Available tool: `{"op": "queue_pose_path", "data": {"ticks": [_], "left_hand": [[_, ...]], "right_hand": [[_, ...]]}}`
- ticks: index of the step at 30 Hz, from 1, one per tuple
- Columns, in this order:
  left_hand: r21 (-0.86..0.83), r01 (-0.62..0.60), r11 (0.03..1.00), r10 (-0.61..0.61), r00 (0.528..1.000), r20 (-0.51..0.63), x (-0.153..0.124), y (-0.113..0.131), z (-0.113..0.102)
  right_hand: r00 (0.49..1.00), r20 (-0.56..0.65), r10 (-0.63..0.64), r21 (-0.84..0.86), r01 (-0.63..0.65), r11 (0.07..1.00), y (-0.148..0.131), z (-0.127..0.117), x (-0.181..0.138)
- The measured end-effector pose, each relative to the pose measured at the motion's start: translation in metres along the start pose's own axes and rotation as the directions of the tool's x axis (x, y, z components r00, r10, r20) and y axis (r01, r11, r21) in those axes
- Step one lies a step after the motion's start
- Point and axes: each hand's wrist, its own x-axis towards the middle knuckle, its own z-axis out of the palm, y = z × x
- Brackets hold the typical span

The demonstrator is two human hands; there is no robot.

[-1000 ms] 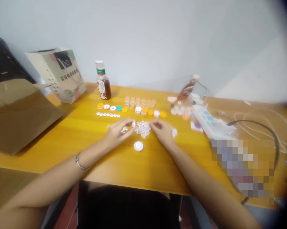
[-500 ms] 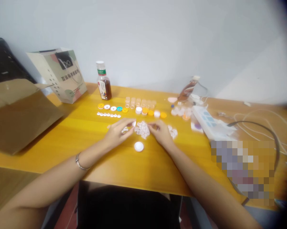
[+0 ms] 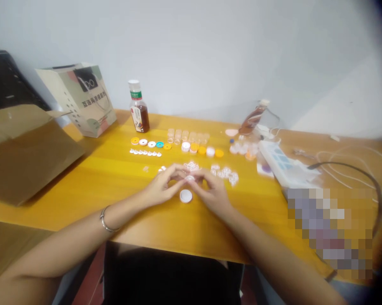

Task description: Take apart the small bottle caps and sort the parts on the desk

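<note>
My left hand (image 3: 165,183) and my right hand (image 3: 211,188) meet at the fingertips over the table. Between them they pinch a small white plastic piece (image 3: 190,178), too blurred to name more exactly. Just below the fingers a round white cap (image 3: 186,196) lies on the wood. Behind my fingertips is a pile of small white openwork pieces (image 3: 191,165), partly hidden by the hands. More such white pieces (image 3: 225,173) are spread to the right of my right hand. A few white bits (image 3: 162,168) lie beyond my left fingers.
Farther back are a row of coloured caps (image 3: 159,145), small white parts (image 3: 145,152) and clear cups (image 3: 185,136). Bottles (image 3: 140,116) stand behind. A paper bag (image 3: 95,101) and cardboard box (image 3: 28,156) are left; a power strip (image 3: 278,161) and cables lie right.
My hands have come together, and the white piece from my left fingers is now between both. My right hand has moved left and slightly down, away from the openwork pile.
</note>
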Motion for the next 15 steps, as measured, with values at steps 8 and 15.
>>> {"op": "queue_pose_path", "data": {"ticks": [8,15], "left_hand": [[0.279,0.090,0.956,-0.085,0.996,-0.030,0.0020,0.0040,-0.0025],[0.278,0.098,0.956,-0.096,0.995,-0.020,0.0021,-0.0038,-0.0037]], "right_hand": [[0.998,-0.009,0.060,0.085,-0.059,0.995,-0.0051,0.0014,-0.0005],[0.986,0.087,0.144,0.206,-0.159,0.966,-0.0061,0.0013,-0.0009]]}}
